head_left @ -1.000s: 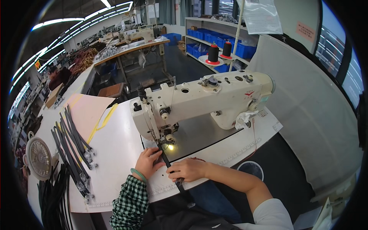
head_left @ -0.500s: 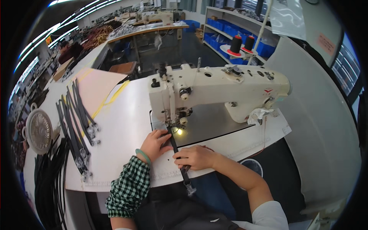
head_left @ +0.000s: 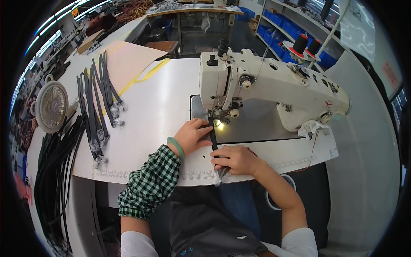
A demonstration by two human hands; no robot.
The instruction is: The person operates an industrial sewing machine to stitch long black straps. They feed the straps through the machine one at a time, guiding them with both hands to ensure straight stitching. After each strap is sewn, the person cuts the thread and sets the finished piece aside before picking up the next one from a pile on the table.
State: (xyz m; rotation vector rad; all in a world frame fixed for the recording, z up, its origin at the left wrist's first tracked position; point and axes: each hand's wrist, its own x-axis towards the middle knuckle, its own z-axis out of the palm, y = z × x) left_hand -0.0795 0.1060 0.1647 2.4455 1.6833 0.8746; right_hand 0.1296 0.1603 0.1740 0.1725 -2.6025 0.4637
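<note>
A narrow black strap (head_left: 214, 138) runs from beneath the needle area of a cream sewing machine (head_left: 274, 88) toward the table's front edge. My left hand (head_left: 193, 136) presses its fingertips on the strap just before the presser foot, thumb spread lower down beside it. Nearer to me, my right hand (head_left: 236, 160) grips the strap with bent fingers. A dark brownish piece shows under those fingers; its kind is unclear. The strap's near end carries a clear plastic-wrapped piece (head_left: 219, 177) at the table edge. The machine's lamp (head_left: 218, 124) lights the stitching spot.
Black straps with clear-wrapped ends (head_left: 95, 115) lie on the white table (head_left: 150, 115) at left. A bundle of long black strips (head_left: 58, 171) hangs over the left edge beside a small round fan (head_left: 52, 106). Thread cones (head_left: 301, 43) stand behind the machine. A crumpled white cloth (head_left: 314, 127) lies by its base.
My view has shifted, so the machine appears higher and farther right. The strap's wrapped end, hanging past the table edge before, is now closer to the edge and my right hand. Both hands stay on the strap.
</note>
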